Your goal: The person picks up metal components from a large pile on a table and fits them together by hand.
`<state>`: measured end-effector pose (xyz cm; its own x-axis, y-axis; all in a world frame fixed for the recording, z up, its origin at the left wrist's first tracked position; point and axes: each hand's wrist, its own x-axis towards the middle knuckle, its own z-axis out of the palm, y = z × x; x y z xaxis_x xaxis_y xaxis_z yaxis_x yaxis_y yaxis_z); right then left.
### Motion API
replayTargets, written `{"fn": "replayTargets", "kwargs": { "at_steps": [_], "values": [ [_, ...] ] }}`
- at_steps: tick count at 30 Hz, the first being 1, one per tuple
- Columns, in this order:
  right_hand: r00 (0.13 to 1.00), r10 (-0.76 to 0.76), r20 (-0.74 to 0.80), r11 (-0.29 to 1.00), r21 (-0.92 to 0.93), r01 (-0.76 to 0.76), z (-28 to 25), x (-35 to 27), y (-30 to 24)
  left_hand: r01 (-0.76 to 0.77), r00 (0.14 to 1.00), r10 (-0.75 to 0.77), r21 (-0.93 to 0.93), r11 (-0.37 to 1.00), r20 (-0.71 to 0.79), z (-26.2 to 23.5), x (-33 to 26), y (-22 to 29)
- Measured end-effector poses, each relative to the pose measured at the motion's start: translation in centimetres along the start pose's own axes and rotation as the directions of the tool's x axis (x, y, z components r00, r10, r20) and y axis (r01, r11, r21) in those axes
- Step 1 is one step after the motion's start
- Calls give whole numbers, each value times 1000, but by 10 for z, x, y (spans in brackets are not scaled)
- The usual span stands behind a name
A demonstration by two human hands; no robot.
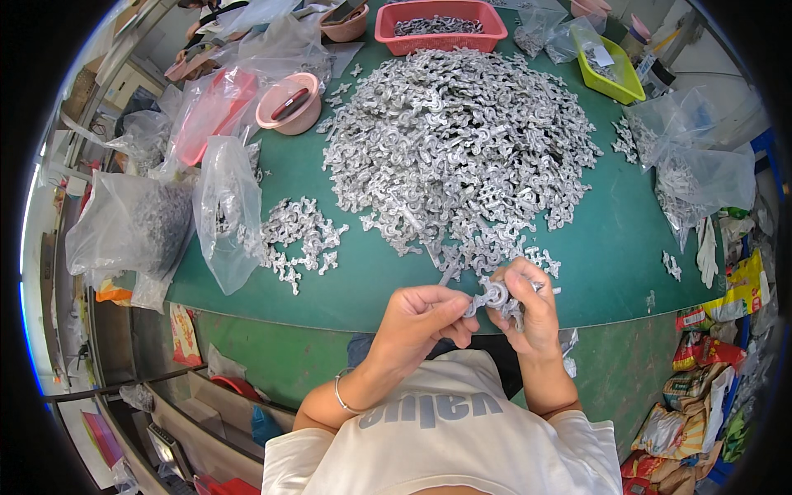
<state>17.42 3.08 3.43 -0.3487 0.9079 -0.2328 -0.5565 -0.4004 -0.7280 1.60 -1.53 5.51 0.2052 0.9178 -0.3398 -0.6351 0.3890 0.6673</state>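
My left hand (422, 320) pinches one end of a small grey metal casting (492, 294) with curved, ring-like parts. The other side of it is gripped by my right hand (533, 312), thumb and fingers closed round it. More grey metal shows under the right fingers, but I cannot tell whether it is a separate piece. Both hands are close together over the near edge of the green table (594, 289). Just beyond them rises a large heap of similar grey castings (462, 140). To the left lies a smaller pile of castings (301, 235).
A pink basket (441, 41) with castings stands behind the heap, and a yellow-green basket (610, 70) at the back right. A pink bowl (289, 106) stands left of the heap. Filled clear plastic bags (227, 206) line the left side; another bag (701, 173) hangs at the right edge.
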Motion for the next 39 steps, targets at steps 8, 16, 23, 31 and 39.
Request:
{"fn": "replayTargets", "kwargs": {
  "at_steps": [8, 16, 23, 31, 39],
  "values": [
    [996, 87, 26, 988, 129, -90, 6, -1, -2, 12, 1000, -12, -25, 1000, 8, 2, -2, 0],
    [988, 156, 16, 978, 136, -157, 5, 0, -3, 24, 1000, -24, -41, 999, 0, 3, -1, -2],
    [998, -29, 51, 984, 176, 19, 7, 2, 5, -33, 999, 33, 46, 998, -6, -4, 6, -8],
    [992, -28, 123, 846, 531, -42, -26, 19, 8, -314, 887, 435, 487, 815, -155, -27, 25, -23],
    [986, 139, 89, 730, 663, -162, -48, 30, 15, 29, 660, 747, 992, -127, 76, -96, 60, -26]
  ]
}}
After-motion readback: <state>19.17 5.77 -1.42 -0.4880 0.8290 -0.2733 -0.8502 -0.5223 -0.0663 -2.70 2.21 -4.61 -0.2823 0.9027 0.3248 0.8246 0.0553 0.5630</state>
